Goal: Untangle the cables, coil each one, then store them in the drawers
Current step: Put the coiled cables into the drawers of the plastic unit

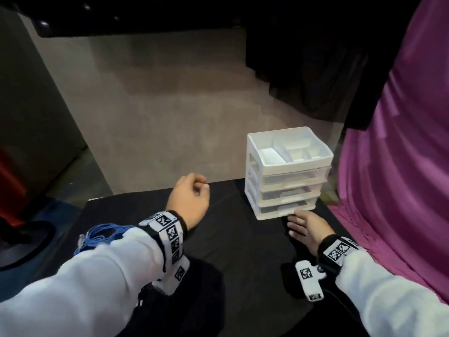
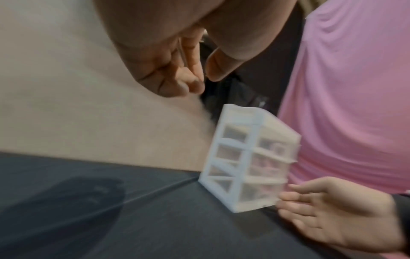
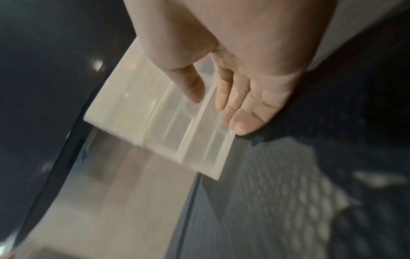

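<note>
a black worktop (image 1: 243,239) is seen from above. at its far right a white drawer unit (image 1: 286,176) stands, its three drawers pushed in; their contents cannot be made out. a blue cable (image 1: 102,235) is still heaped at the left edge, so coiling and storing are judged unfinished. the right hand (image 1: 307,228) is spread flat, fingertips at the bottom drawer. the left hand (image 1: 189,198) is curled, apparently holding nothing.

Bare concrete room (image 1: 158,105), hanging pink cloth (image 1: 401,142)
</note>
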Demonstrator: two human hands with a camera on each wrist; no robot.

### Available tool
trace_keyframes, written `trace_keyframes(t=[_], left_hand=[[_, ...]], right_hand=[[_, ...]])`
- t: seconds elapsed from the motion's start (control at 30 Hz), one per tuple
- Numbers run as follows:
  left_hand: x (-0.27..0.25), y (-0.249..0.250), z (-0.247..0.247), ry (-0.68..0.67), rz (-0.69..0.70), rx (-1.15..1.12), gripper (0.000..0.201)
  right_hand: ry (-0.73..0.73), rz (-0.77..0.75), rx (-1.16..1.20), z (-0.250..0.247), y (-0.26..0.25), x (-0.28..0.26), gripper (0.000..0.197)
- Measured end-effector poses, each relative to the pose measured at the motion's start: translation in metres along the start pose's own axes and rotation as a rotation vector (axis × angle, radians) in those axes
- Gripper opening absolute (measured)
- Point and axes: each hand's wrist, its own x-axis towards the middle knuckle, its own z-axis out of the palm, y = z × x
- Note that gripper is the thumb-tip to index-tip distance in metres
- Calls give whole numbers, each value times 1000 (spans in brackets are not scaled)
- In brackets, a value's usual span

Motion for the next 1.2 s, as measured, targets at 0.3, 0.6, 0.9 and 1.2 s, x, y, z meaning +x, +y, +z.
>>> trace_keyframes(t=[0.3, 0.6, 0.9, 1.2], left_hand=[[20, 121, 92, -383, 418, 288, 64], [24, 105, 115, -355, 447, 419, 65], [24, 101, 116, -357, 448, 433, 65], [-2, 94, 93, -328, 411, 244, 68]], right_hand=[[-42, 71, 409, -11, -9, 19, 7], [-39, 130, 576, -7, -9, 33, 14], [36, 187, 480, -26, 7, 14, 12], [45, 187, 411, -65, 28, -30, 14]])
